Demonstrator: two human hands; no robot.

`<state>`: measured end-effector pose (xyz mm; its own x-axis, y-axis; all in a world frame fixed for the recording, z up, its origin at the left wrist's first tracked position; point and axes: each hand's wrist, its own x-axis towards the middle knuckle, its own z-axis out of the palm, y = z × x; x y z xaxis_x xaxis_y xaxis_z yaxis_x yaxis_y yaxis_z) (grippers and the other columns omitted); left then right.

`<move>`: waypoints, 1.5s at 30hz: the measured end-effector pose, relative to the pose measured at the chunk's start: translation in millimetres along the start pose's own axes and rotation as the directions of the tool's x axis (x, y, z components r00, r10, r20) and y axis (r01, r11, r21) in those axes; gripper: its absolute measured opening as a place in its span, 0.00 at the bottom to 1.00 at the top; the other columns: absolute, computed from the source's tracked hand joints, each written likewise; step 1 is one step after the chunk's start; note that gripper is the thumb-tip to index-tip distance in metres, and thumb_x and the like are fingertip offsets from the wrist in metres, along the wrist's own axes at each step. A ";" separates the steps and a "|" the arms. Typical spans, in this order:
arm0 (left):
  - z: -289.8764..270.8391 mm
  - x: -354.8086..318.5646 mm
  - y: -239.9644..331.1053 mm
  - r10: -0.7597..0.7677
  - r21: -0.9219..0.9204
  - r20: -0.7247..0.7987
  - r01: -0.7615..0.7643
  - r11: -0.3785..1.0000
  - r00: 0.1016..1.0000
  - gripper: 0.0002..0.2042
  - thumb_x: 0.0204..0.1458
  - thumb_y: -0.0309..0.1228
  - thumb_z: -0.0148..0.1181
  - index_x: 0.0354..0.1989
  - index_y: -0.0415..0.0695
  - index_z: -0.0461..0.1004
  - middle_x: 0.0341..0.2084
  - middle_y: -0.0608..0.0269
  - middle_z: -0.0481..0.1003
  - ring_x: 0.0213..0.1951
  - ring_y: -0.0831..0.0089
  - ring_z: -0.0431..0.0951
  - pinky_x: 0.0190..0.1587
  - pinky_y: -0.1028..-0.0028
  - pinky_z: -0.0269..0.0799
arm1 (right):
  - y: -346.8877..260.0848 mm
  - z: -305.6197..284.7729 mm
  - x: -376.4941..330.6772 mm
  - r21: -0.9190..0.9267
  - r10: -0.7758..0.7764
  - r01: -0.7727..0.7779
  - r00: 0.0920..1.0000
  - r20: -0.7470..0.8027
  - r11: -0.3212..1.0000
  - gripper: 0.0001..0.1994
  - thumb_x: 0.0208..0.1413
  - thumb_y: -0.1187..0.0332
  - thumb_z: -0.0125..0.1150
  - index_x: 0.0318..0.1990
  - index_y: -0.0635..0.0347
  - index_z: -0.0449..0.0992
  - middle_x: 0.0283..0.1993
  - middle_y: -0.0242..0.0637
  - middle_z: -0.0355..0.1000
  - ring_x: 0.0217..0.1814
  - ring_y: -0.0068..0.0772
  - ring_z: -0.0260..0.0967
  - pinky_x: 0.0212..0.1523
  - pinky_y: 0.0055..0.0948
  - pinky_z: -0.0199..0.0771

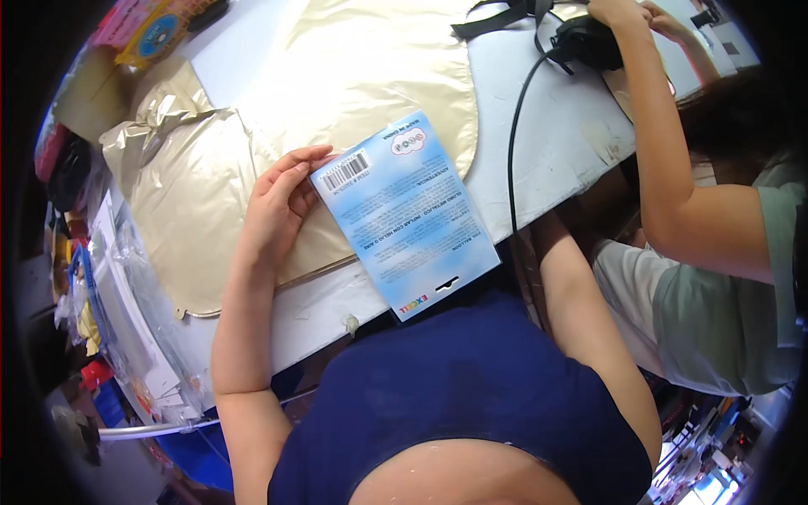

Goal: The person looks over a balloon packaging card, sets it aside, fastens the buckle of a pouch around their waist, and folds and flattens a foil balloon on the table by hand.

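My left hand [286, 198] has its thumb and fingers closed at the upper left corner of a flat blue printed balloon package [408, 223]. The package lies tilted, with a barcode near its upper left and a hang slot at its lower end, which reaches past the table edge over my lap. Beneath it and beside my hand spreads a large pale gold foil balloon [198, 223], flat and slightly creased. My right forearm [566, 269] extends toward the table edge, where the hand is hidden from sight.
Another gold foil piece [379, 63] covers the far part of the white table [497, 189]. A black cable [513, 135] runs over the edge from a black device [589, 42]. At right, a co-worker's arm [661, 143] reaches to it. Papers and plastic [139, 311] line the left.
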<state>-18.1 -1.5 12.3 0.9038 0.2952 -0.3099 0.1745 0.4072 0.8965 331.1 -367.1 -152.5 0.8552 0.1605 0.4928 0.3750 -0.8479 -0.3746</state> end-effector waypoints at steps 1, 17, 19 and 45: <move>3.5 -1.0 1.2 -0.003 -0.005 -0.006 0.003 1.000 1.000 0.16 0.63 0.28 0.41 0.54 0.34 0.69 0.49 0.51 0.75 0.50 0.70 0.75 0.56 0.71 0.69 | -11.2 1.7 26.9 0.005 -0.031 0.031 0.999 0.010 1.000 0.07 0.60 0.69 0.53 0.38 0.64 0.72 0.35 0.41 0.70 0.37 0.32 0.69 0.41 0.28 0.69; 3.5 -8.0 2.3 -0.017 -0.023 -0.027 0.016 1.000 1.000 0.15 0.63 0.27 0.43 0.54 0.34 0.69 0.47 0.54 0.75 0.50 0.72 0.75 0.56 0.72 0.69 | -49.6 -63.8 -16.2 -0.172 -0.109 0.307 0.718 0.687 0.936 0.10 0.50 0.66 0.65 0.31 0.66 0.78 0.28 0.46 0.74 0.32 0.37 0.75 0.35 0.33 0.73; 5.5 -6.5 3.2 -0.025 -0.019 -0.022 0.024 1.000 0.999 0.15 0.63 0.27 0.43 0.54 0.34 0.69 0.47 0.55 0.75 0.50 0.72 0.75 0.56 0.73 0.69 | -61.0 -103.9 -60.3 -0.171 -0.014 0.343 0.474 0.880 0.924 0.10 0.49 0.66 0.66 0.30 0.66 0.79 0.27 0.47 0.75 0.31 0.38 0.76 0.34 0.34 0.74; 18.7 -7.9 13.5 -0.183 0.057 -0.070 0.187 0.981 0.981 0.21 0.54 0.29 0.63 0.57 0.41 0.69 0.43 0.59 0.78 0.45 0.77 0.77 0.48 0.76 0.73 | -275.8 -105.2 -0.6 0.352 -0.375 -0.764 0.156 0.914 0.541 0.12 0.52 0.69 0.67 0.43 0.62 0.78 0.40 0.34 0.77 0.40 0.19 0.74 0.38 0.16 0.75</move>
<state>-15.6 -14.6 32.8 0.8270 0.2752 -0.4903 0.3628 0.4049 0.8393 189.6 -186.4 33.2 0.3194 0.8047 -0.5004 -0.3242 -0.4034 -0.8557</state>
